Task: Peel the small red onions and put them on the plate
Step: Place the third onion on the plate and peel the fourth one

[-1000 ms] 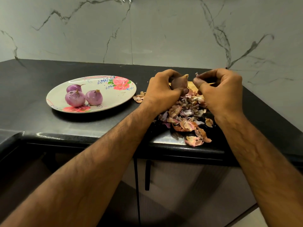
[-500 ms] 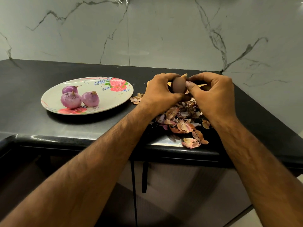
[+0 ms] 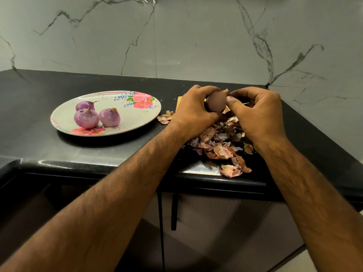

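Above papery peelings (image 3: 222, 149), left hand (image 3: 193, 112) curled round smooth onion (image 3: 216, 102), right hand (image 3: 259, 114) seemingly pinching it.

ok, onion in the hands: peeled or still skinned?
Still skinned: the onion gripped by the left hand shows dull brown, unlike the three purple onions on the plate; right hand pinches its top.

Blurred and half buried: the small brown-skinned onion (image 3: 216, 103), lower end lost in the curled fingers of the left hand (image 3: 193, 112), right side covered by the thumb of the right hand (image 3: 259, 114). Only a corner of the flat tan board (image 3: 179, 104) visible behind the left hand. Far part of the heap of papery pink-brown peels (image 3: 220, 146) hidden beneath both hands. Rearmost peeled purple onion (image 3: 84, 105) partly masked by the one in front. Forearms cut off at the bottom edge.
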